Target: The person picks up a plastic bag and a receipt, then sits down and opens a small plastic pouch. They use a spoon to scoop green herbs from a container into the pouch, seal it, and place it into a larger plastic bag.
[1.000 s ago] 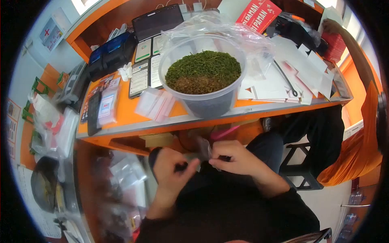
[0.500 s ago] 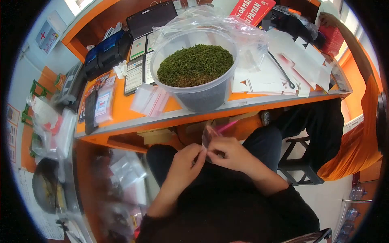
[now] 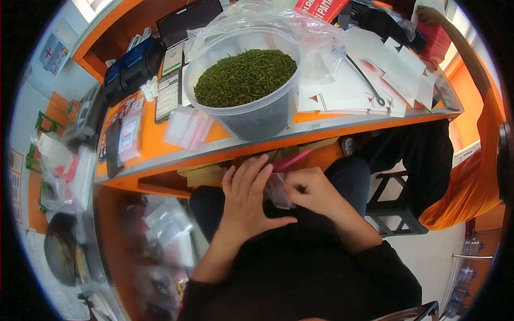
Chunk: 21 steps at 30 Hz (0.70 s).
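Observation:
My right hand (image 3: pixel 313 191) pinches a small clear plastic bag (image 3: pixel 277 191) by its right side, above my lap. Just left of the bag, my left hand (image 3: pixel 246 198) is spread, its fingers up and thumb stretched to the right, holding nothing. Beyond both hands, a large clear tub (image 3: pixel 257 120) of green, moss-like material (image 3: pixel 246 77) stands at the desk's front edge. A stack of small clear zip bags (image 3: pixel 187 127) lies left of the tub. Something pink (image 3: pixel 293 159) shows behind the bag, under the desk edge.
The orange desk (image 3: pixel 152 140) holds a laptop (image 3: pixel 187 21), a black case (image 3: pixel 131 72), white sheets (image 3: pixel 369 80) and a large plastic bag (image 3: pixel 321 43). At right sits a co-worker in orange (image 3: pixel 463 182), beside a black stool (image 3: pixel 393 214). Plastic packs (image 3: pixel 168 224) lie below left.
My left hand has let go of the small bag and opened out to its left. The bag now hangs lower from my right hand. The view has shifted slightly.

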Available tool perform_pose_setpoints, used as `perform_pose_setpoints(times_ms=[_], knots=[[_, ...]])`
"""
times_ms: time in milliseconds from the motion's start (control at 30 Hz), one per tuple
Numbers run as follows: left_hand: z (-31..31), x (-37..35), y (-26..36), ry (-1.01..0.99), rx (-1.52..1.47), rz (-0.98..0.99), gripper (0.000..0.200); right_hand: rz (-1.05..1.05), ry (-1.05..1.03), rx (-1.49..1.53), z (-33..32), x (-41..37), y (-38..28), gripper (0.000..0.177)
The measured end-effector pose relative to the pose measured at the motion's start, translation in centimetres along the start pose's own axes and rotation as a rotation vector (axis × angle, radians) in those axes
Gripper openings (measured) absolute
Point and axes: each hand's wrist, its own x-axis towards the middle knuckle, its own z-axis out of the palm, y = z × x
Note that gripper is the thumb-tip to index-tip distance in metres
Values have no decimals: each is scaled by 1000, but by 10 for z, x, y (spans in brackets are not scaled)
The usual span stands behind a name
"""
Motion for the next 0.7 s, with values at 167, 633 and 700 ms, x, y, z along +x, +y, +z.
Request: perform_pose_setpoints(times_ms=[167, 633, 700], knots=[[20, -10, -20, -137, 57, 55, 69, 41, -25, 94, -2, -4, -2, 13], [26, -18, -35, -457, -553, -198, 61, -504, -90, -239, -14, -11, 11, 24], [24, -16, -34, -500, -581, -177, 61, -479, -112, -204, -13, -8, 10, 29]])
